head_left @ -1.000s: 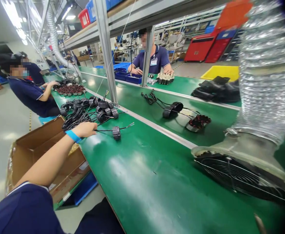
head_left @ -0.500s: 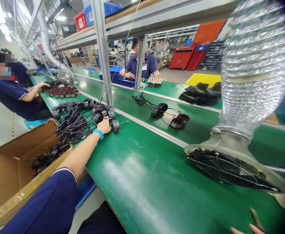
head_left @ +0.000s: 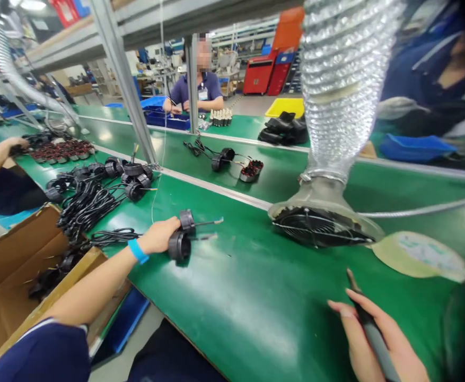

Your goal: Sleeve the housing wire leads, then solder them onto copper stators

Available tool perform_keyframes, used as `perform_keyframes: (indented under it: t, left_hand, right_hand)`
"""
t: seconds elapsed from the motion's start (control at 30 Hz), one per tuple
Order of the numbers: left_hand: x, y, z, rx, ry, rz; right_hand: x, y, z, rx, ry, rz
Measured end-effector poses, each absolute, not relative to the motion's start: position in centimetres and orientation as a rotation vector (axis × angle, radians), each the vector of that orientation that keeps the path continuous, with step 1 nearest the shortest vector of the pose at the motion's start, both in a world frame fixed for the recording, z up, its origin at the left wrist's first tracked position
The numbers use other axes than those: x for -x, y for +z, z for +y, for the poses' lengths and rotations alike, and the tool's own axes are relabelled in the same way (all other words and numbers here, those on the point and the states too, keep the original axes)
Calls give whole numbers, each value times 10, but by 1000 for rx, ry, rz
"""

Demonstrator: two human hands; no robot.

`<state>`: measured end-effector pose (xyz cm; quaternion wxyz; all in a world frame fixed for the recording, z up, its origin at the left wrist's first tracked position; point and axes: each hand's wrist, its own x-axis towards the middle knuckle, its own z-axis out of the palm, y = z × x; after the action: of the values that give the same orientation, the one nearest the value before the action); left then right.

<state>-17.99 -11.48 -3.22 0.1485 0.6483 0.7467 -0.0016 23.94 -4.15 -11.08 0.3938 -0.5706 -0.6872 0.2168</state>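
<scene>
My left hand is closed on two black ring-shaped plastic housings, just over the green bench. Short wires with stripped ends stick out of them to the right, and a looped black cable trails behind the hand. At the lower right, my right hand grips a dark, pen-like pointed tool, its tip aimed up and away. Left of centre lies a pile of similar black housings with bundled black cables.
A fume hood on a silver duct hangs over the bench. An open cardboard box stands at left. Beyond the rail lie a housing and a copper-wound stator. A co-worker sits opposite; another person's hand is at far left.
My left hand has drawn two housings from the pile toward me, their cable trailing. My right hand has come further into view with the pointed tool. The view has swung right.
</scene>
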Motion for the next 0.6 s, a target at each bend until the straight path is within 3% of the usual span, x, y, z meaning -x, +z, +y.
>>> perform_keyframes:
  t: [0.17, 0.33, 0.5, 0.6]
  left_hand:
    - [95, -39, -130, -2398, -163, 1556]
    - [26, -33, -108, -2673, -212, 1280]
    - [47, 19, -102, -2448, -517, 1275]
    - [82, 50, -101, -2201, -391, 1222]
  right_hand:
    - [-220, -84, -52, 1579, 601, -1654]
    - [-222, -88, -54, 1524, 535, -1590]
    - [-229, -91, -51, 1480, 480, -1530]
    - [-227, -85, -54, 1464, 496, -1483]
